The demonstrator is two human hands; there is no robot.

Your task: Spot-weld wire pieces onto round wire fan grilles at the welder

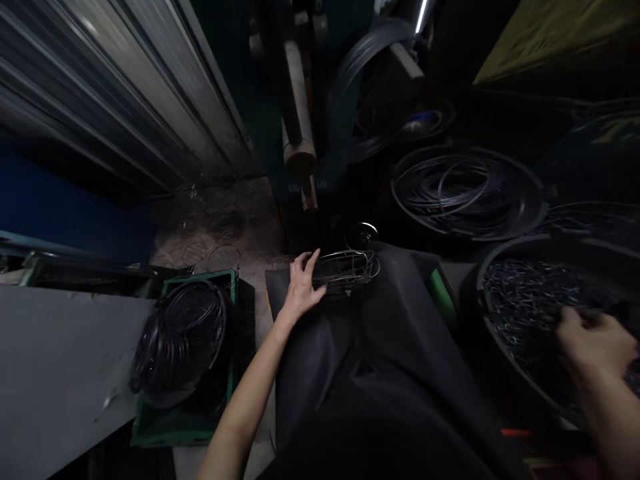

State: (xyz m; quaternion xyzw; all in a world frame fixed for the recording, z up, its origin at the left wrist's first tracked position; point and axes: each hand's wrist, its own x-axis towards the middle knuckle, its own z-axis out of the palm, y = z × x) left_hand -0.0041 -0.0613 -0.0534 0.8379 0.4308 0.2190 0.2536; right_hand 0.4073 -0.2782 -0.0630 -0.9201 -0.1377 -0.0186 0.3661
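Observation:
My left hand (pixel 303 287) reaches forward and grips the left end of a small wire basket frame (pixel 347 270), which rests on a dark cloth (pixel 380 353) over my lap. Its fingers curl round the frame's rim. My right hand (pixel 595 340) is far right, down inside a large dark tub (pixel 493 333) full of small bent wire pieces (pixel 530 293). Those fingers are bunched and blurred among the pieces, and what they hold is hidden.
A green crate (pixel 185 427) at lower left holds a stack of black wire rings (pixel 180 340). More wire coils (pixel 460 190) lie in a round tub behind. A machine post (pixel 299 127) stands ahead, a corrugated shutter (pixel 125 93) at upper left, a grey board (pixel 55 367) at left.

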